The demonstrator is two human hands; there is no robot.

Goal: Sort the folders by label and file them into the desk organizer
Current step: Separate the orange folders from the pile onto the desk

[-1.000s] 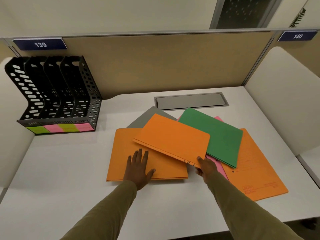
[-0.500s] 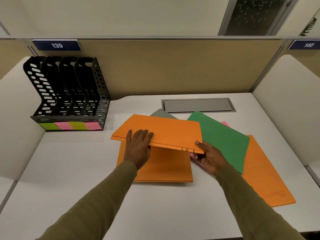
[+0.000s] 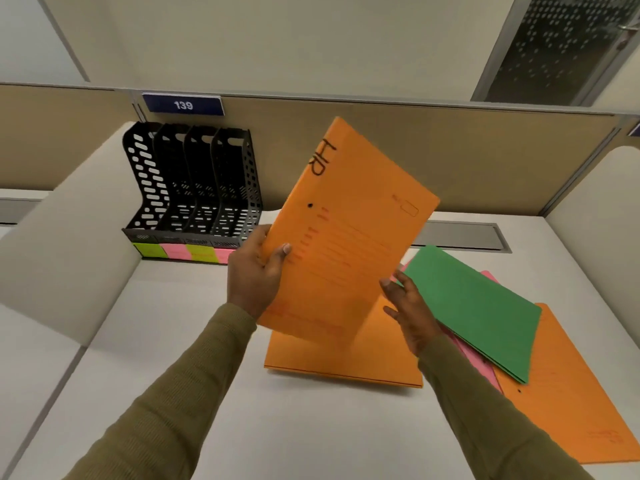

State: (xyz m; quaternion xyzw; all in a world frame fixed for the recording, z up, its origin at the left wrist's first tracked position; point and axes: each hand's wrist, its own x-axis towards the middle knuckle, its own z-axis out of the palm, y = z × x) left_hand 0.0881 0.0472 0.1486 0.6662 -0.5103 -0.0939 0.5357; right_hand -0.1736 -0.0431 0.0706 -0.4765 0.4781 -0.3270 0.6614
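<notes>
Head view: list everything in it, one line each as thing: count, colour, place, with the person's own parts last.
HR folder: 1, orange, raised above the desk, held tilted.
Orange folders on the desk: 2, one under the raised one, one at the right.
Green folder: 1, lying over the right-hand pile.
Pink folder: 1, mostly covered by the green one.
Desk organizer: 1, black, perforated, four slots, back left, no folders in it.
Sticky labels: 4, alternating green and pink, on the organizer's front.
Number plate: 1, dark blue, "139", on the partition.
Cable hatch: 1, grey, at the desk's back.
Desk: 1, white.
Hands: 2, left hand gripping the HR folder's edge, right hand at its lower right.
</notes>
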